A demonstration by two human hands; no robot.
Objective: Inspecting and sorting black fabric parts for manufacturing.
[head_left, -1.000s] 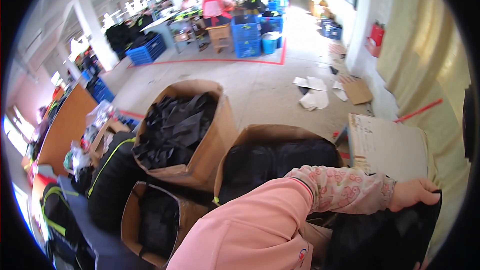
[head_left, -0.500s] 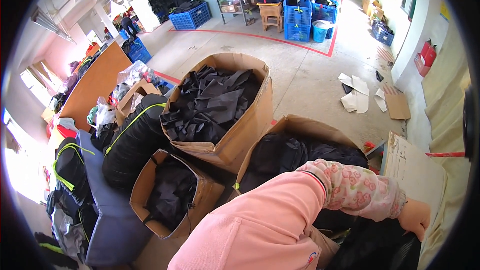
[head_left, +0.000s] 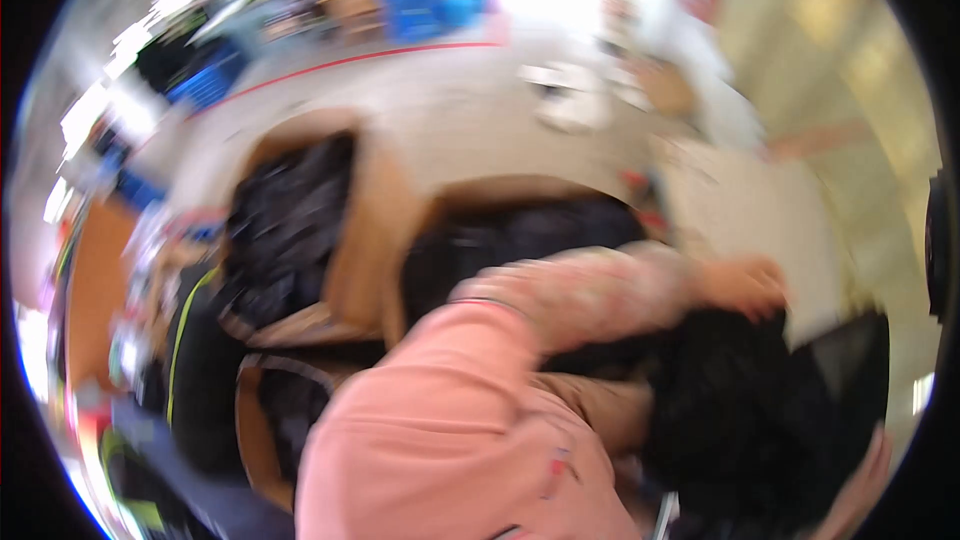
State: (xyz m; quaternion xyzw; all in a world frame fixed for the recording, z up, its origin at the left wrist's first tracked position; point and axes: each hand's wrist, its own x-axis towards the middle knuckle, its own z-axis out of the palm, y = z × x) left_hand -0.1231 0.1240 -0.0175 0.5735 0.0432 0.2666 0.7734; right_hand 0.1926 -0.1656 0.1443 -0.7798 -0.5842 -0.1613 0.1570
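Black fabric (head_left: 730,400) hangs in a dark bundle at the lower right. At its upper edge my left hand (head_left: 745,285) is closed on the cloth, with the arm in a pink sleeve and a floral sleeve cover stretched across to it. A black panel (head_left: 850,370), mesh-like and stiffer looking, spreads to the right of the bundle. Low at the right rim, my right hand (head_left: 865,485) is beside that panel's edge; motion blur smears its fingers, and whether they grip is unclear.
An open carton (head_left: 535,185) of black material stands just beyond my left arm. A taller carton (head_left: 375,240) and a smaller one (head_left: 245,420), both holding black pieces, are to the left. A pale board (head_left: 750,210) leans near the curtain (head_left: 850,60). White scraps (head_left: 575,100) lie on the floor.
The view has swung to the right and blurred. My left hand has lifted the black fabric, more of which now shows. My right hand has come into view at the lower right.
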